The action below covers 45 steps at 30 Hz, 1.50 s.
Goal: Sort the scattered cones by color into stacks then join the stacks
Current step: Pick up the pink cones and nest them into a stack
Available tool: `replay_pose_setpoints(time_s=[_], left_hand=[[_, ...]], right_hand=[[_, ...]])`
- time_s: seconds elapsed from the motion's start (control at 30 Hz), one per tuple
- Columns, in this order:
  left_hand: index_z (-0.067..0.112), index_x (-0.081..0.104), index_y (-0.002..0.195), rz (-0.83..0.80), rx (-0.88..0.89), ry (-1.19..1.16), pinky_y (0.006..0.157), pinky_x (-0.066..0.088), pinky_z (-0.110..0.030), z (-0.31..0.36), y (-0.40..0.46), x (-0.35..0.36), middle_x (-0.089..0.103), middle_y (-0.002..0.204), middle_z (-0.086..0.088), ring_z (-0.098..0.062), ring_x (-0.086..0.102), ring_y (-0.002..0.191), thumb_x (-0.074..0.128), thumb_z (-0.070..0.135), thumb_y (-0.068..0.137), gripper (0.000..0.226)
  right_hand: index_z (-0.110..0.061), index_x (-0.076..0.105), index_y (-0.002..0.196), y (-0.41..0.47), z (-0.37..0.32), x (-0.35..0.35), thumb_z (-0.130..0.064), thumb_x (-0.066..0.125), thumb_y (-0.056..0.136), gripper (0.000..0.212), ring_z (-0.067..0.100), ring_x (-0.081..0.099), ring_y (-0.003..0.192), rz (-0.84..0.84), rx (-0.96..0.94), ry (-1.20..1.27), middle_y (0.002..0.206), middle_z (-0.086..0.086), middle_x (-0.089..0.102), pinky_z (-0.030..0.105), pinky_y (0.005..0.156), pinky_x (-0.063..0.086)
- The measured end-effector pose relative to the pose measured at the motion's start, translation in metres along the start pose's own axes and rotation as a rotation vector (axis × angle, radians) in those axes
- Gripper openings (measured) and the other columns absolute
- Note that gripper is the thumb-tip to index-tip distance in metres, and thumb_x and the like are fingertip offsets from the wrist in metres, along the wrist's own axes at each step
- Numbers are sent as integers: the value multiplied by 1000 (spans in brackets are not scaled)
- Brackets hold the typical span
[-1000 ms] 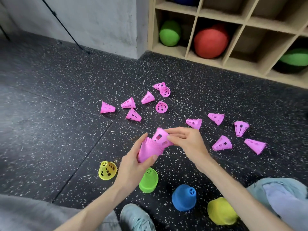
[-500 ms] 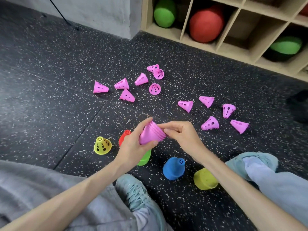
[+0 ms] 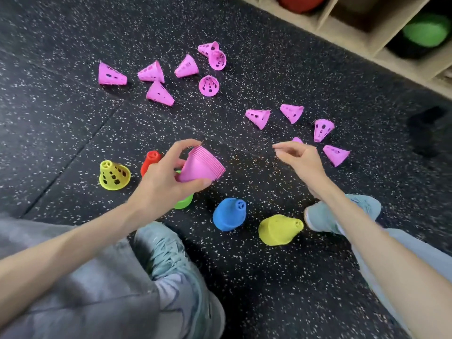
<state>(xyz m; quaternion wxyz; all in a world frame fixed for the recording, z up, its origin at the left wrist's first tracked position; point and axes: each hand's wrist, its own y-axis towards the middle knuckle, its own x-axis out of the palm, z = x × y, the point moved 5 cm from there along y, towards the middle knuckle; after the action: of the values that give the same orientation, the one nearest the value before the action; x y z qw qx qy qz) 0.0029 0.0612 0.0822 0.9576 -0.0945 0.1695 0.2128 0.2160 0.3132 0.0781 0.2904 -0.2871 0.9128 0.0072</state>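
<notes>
Left hand [image 3: 161, 182] grips the pink stack [image 3: 201, 166]; right hand [image 3: 299, 159] holds nothing.

Left thumb and fingers wrap the pink stack, held tilted above the floor [image 3: 61, 106] — wide rims point toward the right hand. Right fingers are loosely curled, just over a loose pink cone [image 3: 297, 140] that peeks out past the fingertips; four more pink cones lie close around them. Blue stack [image 3: 228, 214] and yellow stack [image 3: 278, 230] stand below the hands — red stack [image 3: 150, 160] and green stack [image 3: 183, 203] are partly hidden behind the left hand.
</notes>
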Motion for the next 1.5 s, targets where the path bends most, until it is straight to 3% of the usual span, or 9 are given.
replay_pose_setpoints(time_s=[0.27,0.4,0.5,0.63,0.83,1.0,1.13,1.33,1.5], left_hand=[[53,43,140,-16,-45,5,71,63,-48,-11,4,6,74,99,6,-21,72,78,76,51,72,75],[53,43,141,-17,-40,10,69,61,-47,-12,6,8,75,95,5,-28,69,76,75,52,74,74],[54,43,141,-22,-50,18,67,58,-38,-13,5,8,74,93,7,-25,67,73,75,53,74,74],[56,43,141,-21,-66,11,74,60,-44,-14,5,9,75,97,5,-31,68,81,75,52,75,73],[56,42,142,-24,-64,33,76,61,-44,-15,4,10,75,101,7,-26,70,83,78,41,83,72],[55,41,143,-30,-48,53,81,61,-44,-16,3,11,74,103,5,-25,73,86,79,40,83,73],[54,40,144,-14,-39,75,78,61,-40,-19,4,11,74,103,4,-22,73,84,80,41,84,73],[43,38,149,6,-10,74,63,62,-33,-18,5,7,73,101,7,-15,71,68,80,34,87,75],[42,36,150,63,0,67,62,58,-24,-16,7,-1,75,101,7,-9,70,69,80,34,87,77]], right_hand=[[-46,73,101,41,77,-36,-15,72,91,33,19,53,128,-7,113,-242,135,2,61,32,108,39],[-36,71,121,60,94,-34,-17,70,94,34,23,30,150,-47,230,-318,166,7,26,31,118,23],[-45,70,110,72,99,-28,-18,72,91,33,22,37,146,-55,211,-301,161,3,34,30,117,27],[-20,73,122,85,100,-30,-7,71,90,35,17,55,127,65,164,-311,141,6,58,19,101,33],[-18,78,108,80,97,-16,1,69,88,28,12,59,94,110,233,-240,108,4,71,0,60,36],[-24,77,91,71,74,4,3,70,85,29,8,63,89,87,180,-184,96,-4,72,12,73,46],[-28,75,98,58,36,19,3,68,85,34,8,68,88,21,103,-80,97,-4,74,30,84,57],[-32,71,118,24,-61,44,-4,72,88,41,12,71,97,-119,-26,14,101,-6,75,31,87,56],[-30,74,110,-13,-115,70,-1,73,88,36,-5,68,80,-231,-135,-49,96,-10,75,10,70,52]])
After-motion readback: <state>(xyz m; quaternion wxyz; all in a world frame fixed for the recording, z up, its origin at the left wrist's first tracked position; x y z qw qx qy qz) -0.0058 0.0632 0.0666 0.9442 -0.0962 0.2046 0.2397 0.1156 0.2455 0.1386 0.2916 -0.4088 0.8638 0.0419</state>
